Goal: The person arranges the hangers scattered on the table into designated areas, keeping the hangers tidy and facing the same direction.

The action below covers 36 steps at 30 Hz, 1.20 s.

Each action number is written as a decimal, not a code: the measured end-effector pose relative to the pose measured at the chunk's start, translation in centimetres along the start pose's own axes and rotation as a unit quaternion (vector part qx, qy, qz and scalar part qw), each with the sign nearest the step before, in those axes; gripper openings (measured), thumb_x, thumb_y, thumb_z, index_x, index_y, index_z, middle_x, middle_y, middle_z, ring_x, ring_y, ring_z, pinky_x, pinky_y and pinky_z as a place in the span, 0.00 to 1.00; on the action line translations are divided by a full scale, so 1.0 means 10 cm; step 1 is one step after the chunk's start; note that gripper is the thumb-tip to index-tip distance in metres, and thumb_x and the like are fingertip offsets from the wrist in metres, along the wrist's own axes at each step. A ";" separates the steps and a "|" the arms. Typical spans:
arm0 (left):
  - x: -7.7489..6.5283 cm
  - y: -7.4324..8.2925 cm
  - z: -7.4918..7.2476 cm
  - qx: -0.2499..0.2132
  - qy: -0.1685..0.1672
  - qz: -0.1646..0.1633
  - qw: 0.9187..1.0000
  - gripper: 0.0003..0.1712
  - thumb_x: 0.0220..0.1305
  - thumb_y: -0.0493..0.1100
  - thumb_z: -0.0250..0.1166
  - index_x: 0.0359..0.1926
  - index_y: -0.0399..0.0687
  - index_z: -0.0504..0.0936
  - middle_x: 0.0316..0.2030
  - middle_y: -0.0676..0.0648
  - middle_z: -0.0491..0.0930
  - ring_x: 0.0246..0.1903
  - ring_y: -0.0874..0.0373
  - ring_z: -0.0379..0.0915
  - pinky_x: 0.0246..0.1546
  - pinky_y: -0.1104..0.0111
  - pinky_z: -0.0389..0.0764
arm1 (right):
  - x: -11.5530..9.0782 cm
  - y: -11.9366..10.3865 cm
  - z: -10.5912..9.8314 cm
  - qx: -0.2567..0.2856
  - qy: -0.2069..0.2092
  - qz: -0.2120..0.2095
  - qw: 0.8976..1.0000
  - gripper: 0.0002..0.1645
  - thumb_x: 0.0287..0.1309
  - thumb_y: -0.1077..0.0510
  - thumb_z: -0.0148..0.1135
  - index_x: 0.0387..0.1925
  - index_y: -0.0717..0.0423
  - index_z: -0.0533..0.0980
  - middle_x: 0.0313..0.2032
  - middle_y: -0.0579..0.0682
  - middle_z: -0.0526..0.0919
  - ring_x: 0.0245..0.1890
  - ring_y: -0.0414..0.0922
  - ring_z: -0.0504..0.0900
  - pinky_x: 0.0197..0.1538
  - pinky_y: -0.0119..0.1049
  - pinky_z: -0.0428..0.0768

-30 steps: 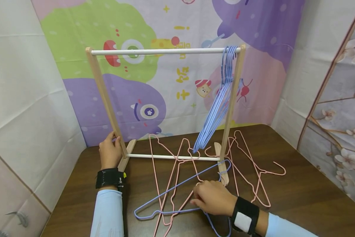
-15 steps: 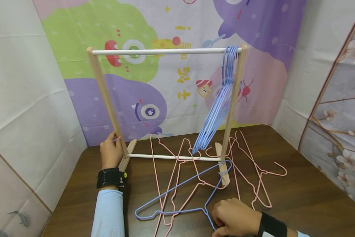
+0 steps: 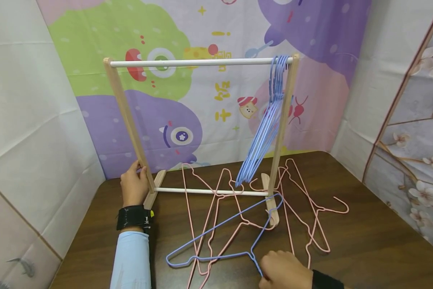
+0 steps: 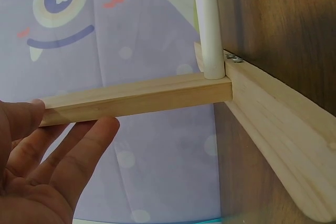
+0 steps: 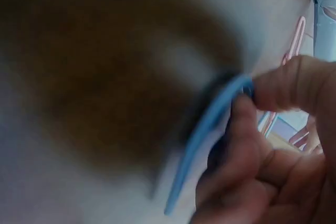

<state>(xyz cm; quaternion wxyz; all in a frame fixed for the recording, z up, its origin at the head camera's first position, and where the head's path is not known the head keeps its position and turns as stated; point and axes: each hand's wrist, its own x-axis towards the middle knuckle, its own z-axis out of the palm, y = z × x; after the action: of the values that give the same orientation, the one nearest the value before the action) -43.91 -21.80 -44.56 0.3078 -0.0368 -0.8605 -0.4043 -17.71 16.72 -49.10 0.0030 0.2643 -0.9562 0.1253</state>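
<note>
My left hand (image 3: 134,185) grips the left wooden post of a garment rack (image 3: 127,116); in the left wrist view the thumb lies on one side of the post and the fingers on the other. At the lower right of the head view, my right hand (image 3: 285,271) holds a blue hanger (image 3: 220,257) by its hook end. Thumb and finger pinch the blue hook (image 5: 202,129) in the right wrist view. The hanger's body lies over pink hangers (image 3: 216,224) on the table. Several blue hangers (image 3: 261,136) hang together at the right end of the rack's white top rail (image 3: 198,63).
More pink hangers (image 3: 312,212) lie overlapped by the rack's right foot (image 3: 270,208). A white lower bar (image 3: 187,190) joins the feet. The brown table (image 3: 360,241) meets a patterned cloth backdrop (image 3: 216,140) behind and pale panels at both sides.
My right hand has moved right and toward me, from the blue hanger's middle to its hook end, and now pinches it. The left hand stays on the post.
</note>
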 end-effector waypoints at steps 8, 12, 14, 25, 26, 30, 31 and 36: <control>0.01 0.00 0.01 -0.005 -0.003 -0.005 1.000 0.19 0.75 0.37 0.60 0.63 0.36 0.78 0.55 0.34 0.83 0.54 0.33 0.80 0.56 0.40 0.77 | -0.05 -0.06 -0.09 -0.054 0.072 0.039 0.995 0.20 0.36 0.54 0.68 0.10 0.42 0.63 0.15 0.36 0.69 0.15 0.36 0.69 0.14 0.39 0.64; 0.00 0.01 0.00 -0.004 -0.005 -0.010 1.000 0.20 0.76 0.38 0.59 0.64 0.36 0.78 0.56 0.34 0.83 0.53 0.32 0.80 0.55 0.40 0.78 | -0.05 -0.14 -0.32 -0.114 0.122 0.028 0.986 0.20 0.38 0.55 0.67 0.12 0.42 0.62 0.16 0.36 0.68 0.17 0.37 0.70 0.15 0.37 0.63; 0.00 0.01 0.00 -0.003 -0.006 -0.009 1.000 0.20 0.76 0.38 0.59 0.64 0.36 0.78 0.56 0.34 0.82 0.53 0.32 0.80 0.54 0.39 0.78 | -0.04 -0.17 -0.46 -0.156 0.152 0.020 0.976 0.20 0.38 0.55 0.68 0.12 0.43 0.62 0.17 0.38 0.69 0.18 0.39 0.71 0.15 0.37 0.65; -0.01 0.04 -0.01 -0.001 -0.003 -0.005 1.000 0.20 0.75 0.37 0.59 0.64 0.35 0.78 0.56 0.34 0.83 0.55 0.31 0.79 0.56 0.39 0.76 | 0.19 -0.07 -1.20 -0.309 0.284 -0.064 0.905 0.13 0.39 0.61 0.74 0.17 0.57 0.75 0.19 0.49 0.76 0.22 0.47 0.65 0.22 0.34 0.62; -0.01 0.03 -0.01 -0.001 -0.002 -0.005 1.000 0.20 0.75 0.37 0.60 0.64 0.35 0.78 0.56 0.34 0.83 0.55 0.32 0.79 0.56 0.39 0.76 | 0.21 -0.06 -1.26 -0.315 0.284 -0.063 0.903 0.13 0.40 0.62 0.77 0.20 0.58 0.77 0.20 0.50 0.76 0.23 0.48 0.65 0.23 0.35 0.62; 0.00 0.02 0.00 -0.004 0.000 -0.004 1.000 0.19 0.75 0.38 0.60 0.63 0.36 0.79 0.55 0.34 0.83 0.54 0.32 0.79 0.56 0.39 0.76 | 0.27 -0.01 -1.42 -0.316 0.276 -0.035 0.907 0.13 0.42 0.66 0.81 0.26 0.62 0.82 0.27 0.55 0.75 0.26 0.51 0.64 0.26 0.38 0.65; 0.00 0.02 0.01 -0.003 0.000 -0.004 1.000 0.19 0.75 0.38 0.60 0.63 0.36 0.79 0.55 0.34 0.83 0.54 0.33 0.80 0.56 0.40 0.76 | 0.28 0.00 -1.45 -0.313 0.274 -0.026 0.909 0.13 0.42 0.66 0.82 0.28 0.62 0.82 0.29 0.56 0.75 0.27 0.52 0.64 0.26 0.39 0.66; 0.01 0.01 0.01 -0.003 -0.001 -0.007 1.000 0.19 0.75 0.38 0.60 0.63 0.36 0.79 0.55 0.35 0.83 0.54 0.33 0.80 0.56 0.41 0.77 | 0.35 0.09 -1.53 -0.284 0.268 0.001 0.921 0.12 0.46 0.68 0.80 0.33 0.63 0.84 0.34 0.60 0.76 0.29 0.54 0.67 0.28 0.41 0.70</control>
<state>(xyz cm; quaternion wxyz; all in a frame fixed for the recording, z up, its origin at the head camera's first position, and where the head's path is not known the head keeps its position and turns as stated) -44.02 -21.71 -44.52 0.3041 -0.0320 -0.8599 -0.4088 -22.09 19.41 -34.23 0.3337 0.2078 -0.9155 -0.0855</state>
